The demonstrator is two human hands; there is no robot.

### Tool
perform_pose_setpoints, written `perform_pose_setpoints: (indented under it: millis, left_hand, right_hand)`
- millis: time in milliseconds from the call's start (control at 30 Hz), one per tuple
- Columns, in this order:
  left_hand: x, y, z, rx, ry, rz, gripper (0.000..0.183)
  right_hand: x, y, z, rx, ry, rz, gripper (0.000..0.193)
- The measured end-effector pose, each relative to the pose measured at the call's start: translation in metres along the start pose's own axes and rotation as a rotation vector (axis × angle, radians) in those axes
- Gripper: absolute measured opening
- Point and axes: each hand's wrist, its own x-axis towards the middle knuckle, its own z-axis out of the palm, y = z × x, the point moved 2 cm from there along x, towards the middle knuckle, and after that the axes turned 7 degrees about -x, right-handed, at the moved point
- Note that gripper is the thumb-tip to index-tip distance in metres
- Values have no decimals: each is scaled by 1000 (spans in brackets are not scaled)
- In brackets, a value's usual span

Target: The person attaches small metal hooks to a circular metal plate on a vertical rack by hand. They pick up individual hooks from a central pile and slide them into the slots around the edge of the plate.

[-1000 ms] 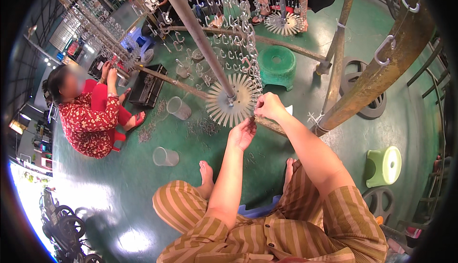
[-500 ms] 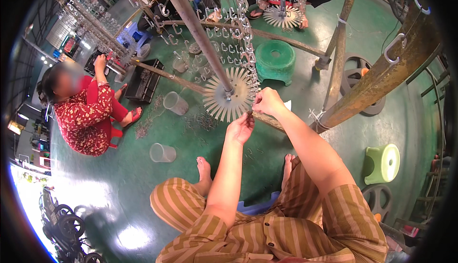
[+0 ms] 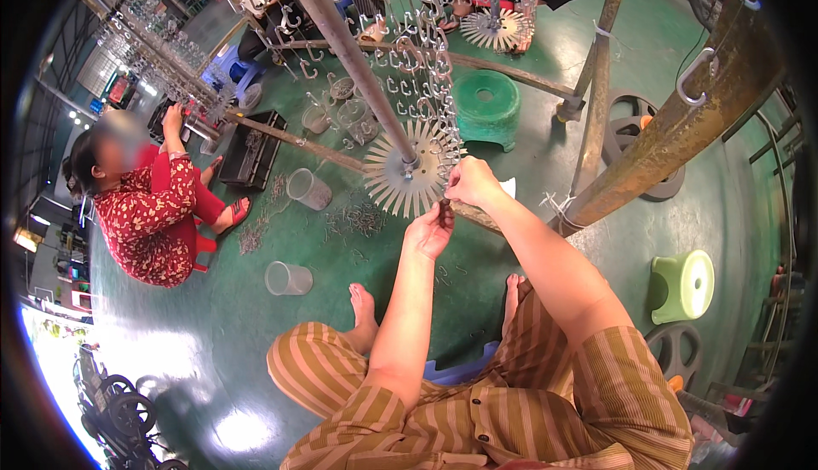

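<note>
Both hands meet at the near right rim of a slotted metal disc (image 3: 385, 182), fixed on an upright metal pole (image 3: 362, 69). My left hand (image 3: 430, 233), palm turned up, pinches with its fingertips at a tiny dark piece too small to name. Just above it, my right hand (image 3: 475, 183) is closed, thumb and forefinger pressed together; whatever they grip is hidden. Strands of linked metal hooks (image 3: 417, 86) hang around the pole and come down to the disc's right edge, close to my right fingers.
Loose hooks (image 3: 358, 219) are strewn on the green floor near plastic cups (image 3: 290, 278). A green stool (image 3: 487, 103) stands beyond the disc, a pale green one (image 3: 686, 287) at right. A rusty beam (image 3: 665, 146) slants along the right. A co-worker in red (image 3: 153, 214) sits at left.
My hands stay together at the disc's rim, with only a slight shift of the right fingers. The whole view has tilted a little.
</note>
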Motion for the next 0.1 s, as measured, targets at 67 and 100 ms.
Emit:
perform_pose_setpoints:
  millis: [67, 100]
  left_hand:
    - [0, -1, 1, -15, 1, 8, 18]
    - [0, -1, 1, -23, 2, 13, 18]
  right_hand:
    - [-2, -1, -1, -13, 7, 5, 14]
    - [-3, -1, -2, -10, 3, 11, 14]
